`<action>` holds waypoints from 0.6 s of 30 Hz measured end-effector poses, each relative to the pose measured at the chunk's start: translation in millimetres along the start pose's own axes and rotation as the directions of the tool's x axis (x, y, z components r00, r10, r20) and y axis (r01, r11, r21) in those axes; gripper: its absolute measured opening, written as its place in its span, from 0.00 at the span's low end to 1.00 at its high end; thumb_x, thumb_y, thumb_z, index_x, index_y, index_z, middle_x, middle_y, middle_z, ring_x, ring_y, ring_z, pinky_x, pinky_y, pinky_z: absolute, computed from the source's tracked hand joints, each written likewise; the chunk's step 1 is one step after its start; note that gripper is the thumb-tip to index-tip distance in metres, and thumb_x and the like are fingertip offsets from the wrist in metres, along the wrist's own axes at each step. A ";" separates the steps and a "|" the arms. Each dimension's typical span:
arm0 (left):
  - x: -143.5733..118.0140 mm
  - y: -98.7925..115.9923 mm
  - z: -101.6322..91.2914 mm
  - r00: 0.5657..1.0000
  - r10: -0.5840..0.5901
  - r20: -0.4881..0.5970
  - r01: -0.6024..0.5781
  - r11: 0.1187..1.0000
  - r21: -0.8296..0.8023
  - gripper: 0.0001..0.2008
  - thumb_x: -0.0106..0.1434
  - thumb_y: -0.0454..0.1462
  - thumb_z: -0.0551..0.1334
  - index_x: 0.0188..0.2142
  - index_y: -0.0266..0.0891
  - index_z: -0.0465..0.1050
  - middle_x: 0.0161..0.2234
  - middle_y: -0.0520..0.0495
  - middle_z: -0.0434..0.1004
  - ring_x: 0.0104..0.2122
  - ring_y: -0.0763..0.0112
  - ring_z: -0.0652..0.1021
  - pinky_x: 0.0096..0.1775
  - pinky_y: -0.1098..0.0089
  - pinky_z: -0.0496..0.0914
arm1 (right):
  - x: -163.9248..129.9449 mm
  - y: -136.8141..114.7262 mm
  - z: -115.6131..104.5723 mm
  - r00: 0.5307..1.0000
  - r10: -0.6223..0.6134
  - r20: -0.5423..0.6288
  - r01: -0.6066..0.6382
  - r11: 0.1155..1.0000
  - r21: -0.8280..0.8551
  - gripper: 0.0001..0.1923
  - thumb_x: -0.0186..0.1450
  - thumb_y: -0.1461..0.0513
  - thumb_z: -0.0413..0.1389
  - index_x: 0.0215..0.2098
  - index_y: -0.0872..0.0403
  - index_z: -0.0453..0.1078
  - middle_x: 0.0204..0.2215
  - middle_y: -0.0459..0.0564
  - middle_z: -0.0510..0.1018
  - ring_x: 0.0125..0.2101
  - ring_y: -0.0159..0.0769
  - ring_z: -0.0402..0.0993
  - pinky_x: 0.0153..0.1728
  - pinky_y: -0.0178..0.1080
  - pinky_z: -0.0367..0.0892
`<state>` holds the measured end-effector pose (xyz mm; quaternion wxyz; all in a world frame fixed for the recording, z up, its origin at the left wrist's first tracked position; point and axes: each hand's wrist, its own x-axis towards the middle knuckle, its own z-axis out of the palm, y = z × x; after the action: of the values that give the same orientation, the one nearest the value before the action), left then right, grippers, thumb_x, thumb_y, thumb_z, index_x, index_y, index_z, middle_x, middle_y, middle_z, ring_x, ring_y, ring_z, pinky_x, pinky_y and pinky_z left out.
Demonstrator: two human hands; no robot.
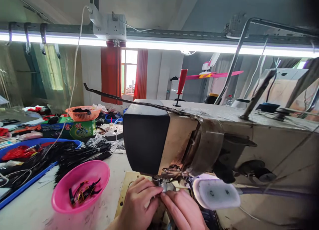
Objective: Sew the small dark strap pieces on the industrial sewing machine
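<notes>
A sewing machine (pixel 189 140) fills the centre and right of the frame, its head ending just right of the middle. The end of the head carries a smooth, matte black cover (pixel 147 140) with rounded corners. Behind it the body is a dull cream, scuffed and streaked with brown grime, darkest around the slot in its side. A curved, greyish guard (pixel 210 147) wraps part of that side, and dark knobs and fittings stand out farther right. The top surface is pale and stained; a red-handled screwdriver (pixel 182 81) stands upright there, and a thin dark rod (pixel 107 94) reaches from it toward the left, its tip bent upward.

At the lower centre, both hands meet at the small metal parts under the head. The left hand (pixel 138 201) has its fingers bent and drawn close together; the right hand (pixel 183 206) is likewise curled, its fingertips almost against the left's. Whether they pinch anything between them I cannot tell, since the fingers hide it. A yellowish plate (pixel 121 193) shows beside the left hand, and a lit, whitish lamp (pixel 216 192) sits just beyond the right hand.

At the lower left, a pink bowl (pixel 61 196) holds small black and amber-coloured pieces (pixel 86 192). Above it lies a bundle of black strips (pixel 87 152), beside a blue tray (pixel 32 185) at the left edge.
</notes>
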<state>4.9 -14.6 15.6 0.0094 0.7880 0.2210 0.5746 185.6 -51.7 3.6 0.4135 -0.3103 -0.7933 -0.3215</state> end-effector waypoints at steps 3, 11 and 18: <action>1.9 -2.3 -2.6 0.999 0.028 0.030 -0.027 0.999 -0.027 0.12 0.65 0.24 0.59 0.35 0.39 0.78 0.28 0.49 0.80 0.28 0.67 0.77 0.32 0.70 0.72 | 0.3 -3.4 0.8 1.000 0.017 0.018 -0.017 1.000 0.013 0.22 0.72 0.70 0.49 0.64 0.57 0.64 0.40 0.56 0.84 0.40 0.44 0.83 0.48 0.47 0.75; -5.0 -3.9 1.8 0.996 0.085 0.007 -0.085 0.994 0.067 0.12 0.65 0.24 0.57 0.36 0.39 0.76 0.30 0.48 0.81 0.30 0.67 0.77 0.36 0.66 0.72 | 9.8 -2.3 -11.5 0.995 -0.040 0.090 0.041 0.999 -0.005 0.18 0.69 0.72 0.52 0.55 0.58 0.72 0.37 0.55 0.85 0.35 0.45 0.83 0.37 0.46 0.78; -2.8 -6.2 -0.7 0.997 0.069 -0.027 -0.070 0.997 -0.032 0.14 0.60 0.22 0.58 0.37 0.39 0.75 0.29 0.48 0.81 0.30 0.69 0.79 0.35 0.69 0.73 | -14.8 8.5 -0.5 0.951 -0.190 0.245 0.200 0.980 -0.016 0.09 0.67 0.70 0.58 0.42 0.56 0.77 0.32 0.55 0.85 0.24 0.36 0.79 0.24 0.39 0.73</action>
<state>1.4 -10.2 11.7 -0.0005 0.7874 0.1843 0.5882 199.2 -50.3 -6.7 0.2733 -0.2757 -0.8580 -0.3364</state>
